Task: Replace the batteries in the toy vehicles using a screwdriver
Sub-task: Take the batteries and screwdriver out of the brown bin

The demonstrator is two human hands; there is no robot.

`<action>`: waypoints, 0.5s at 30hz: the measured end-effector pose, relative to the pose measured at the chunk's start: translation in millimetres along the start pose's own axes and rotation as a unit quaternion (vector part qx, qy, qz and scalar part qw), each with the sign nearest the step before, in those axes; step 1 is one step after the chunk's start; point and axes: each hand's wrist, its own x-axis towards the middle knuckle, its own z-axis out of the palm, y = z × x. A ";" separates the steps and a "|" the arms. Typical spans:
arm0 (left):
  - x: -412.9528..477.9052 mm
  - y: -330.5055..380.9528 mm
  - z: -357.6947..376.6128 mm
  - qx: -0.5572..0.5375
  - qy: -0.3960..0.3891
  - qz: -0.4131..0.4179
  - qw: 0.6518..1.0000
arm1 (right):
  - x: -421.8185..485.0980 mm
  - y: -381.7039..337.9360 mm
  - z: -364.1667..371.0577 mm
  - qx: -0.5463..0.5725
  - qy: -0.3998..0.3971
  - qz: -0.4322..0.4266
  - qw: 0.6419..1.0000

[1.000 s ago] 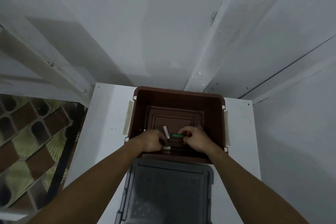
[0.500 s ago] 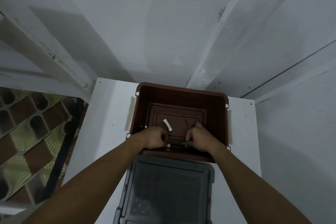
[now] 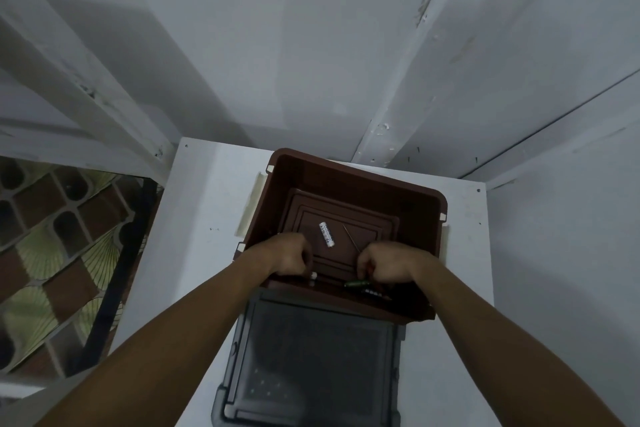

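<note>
Both hands were down inside the brown bin [image 3: 346, 177], which stood toward the far edge of the white worktop [image 3: 207, 204], with a grey tray [image 3: 239, 340] at the near edge. The right hand [image 3: 393, 265] was clenched round what looked like the screwdriver [image 3: 350, 236], its thin shaft poking up and away from the fist. The left hand [image 3: 291, 255] had its fingers curled over a white-tipped piece [image 3: 313, 276], probably a battery, though most of it was hidden. A loose battery [image 3: 327, 234] lay on the bin floor between the two hands, touching neither. Against the bin's near wall, just under the right hand, sat a green object [image 3: 356, 283] and a dark object [image 3: 375, 293]; I could not tell whether either was a toy vehicle.

The risks, as I judged them: the loose battery could roll if the bin were nudged, new and spent cells could get mixed, and the bare shaft pointed toward the battery, so a slip might knock it aside.

The battery carried dark printing along its side, too small to read.
</note>
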 end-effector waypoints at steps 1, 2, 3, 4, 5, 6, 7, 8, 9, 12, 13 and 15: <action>-0.2 0.5 -0.2 -0.002 0.001 -0.001 1.000 | 0.1 0.6 -0.5 0.012 -0.004 0.002 1.000; -0.7 0.9 -0.1 -0.003 0.001 -0.003 1.000 | 0.1 1.0 -0.9 0.028 -0.011 0.004 1.000; -1.0 1.5 -0.1 -0.004 0.004 -0.002 1.000 | 0.5 1.0 -1.2 0.043 -0.020 0.005 0.999; -1.4 1.8 -0.1 -0.005 0.009 -0.002 1.000 | 0.6 0.7 -1.7 0.057 -0.031 0.006 0.998; -1.9 2.0 0.0 -0.007 0.014 -0.002 1.000 | 0.8 0.1 -2.4 0.071 -0.044 0.007 0.996; -2.0 1.9 0.2 -0.010 0.020 -0.002 1.000 | 0.7 0.0 -3.1 0.085 -0.056 0.008 0.995; -1.9 1.6 0.2 -0.011 0.023 -0.003 1.000 | 1.1 0.3 -4.0 0.098 -0.066 0.009 0.993; -1.7 1.5 0.5 -0.012 0.021 -0.004 1.000 | 1.3 1.1 -4.7 0.106 -0.071 0.009 0.992; -1.5 1.3 0.6 -0.011 0.019 -0.005 1.000 | 1.6 2.0 -5.3 0.109 -0.074 0.008 0.991; -1.6 1.7 0.0 -0.012 0.012 -0.004 1.000 | 2.6 4.9 -5.6 0.107 -0.077 0.004 0.991; -1.9 2.2 -0.3 -0.013 0.012 -0.002 1.000 | 3.0 5.7 -5.7 0.108 -0.077 0.000 0.991; -2.8 3.0 -0.1 -0.016 0.014 0.000 1.000 | 4.0 6.3 -6.0 0.111 -0.080 -0.010 0.991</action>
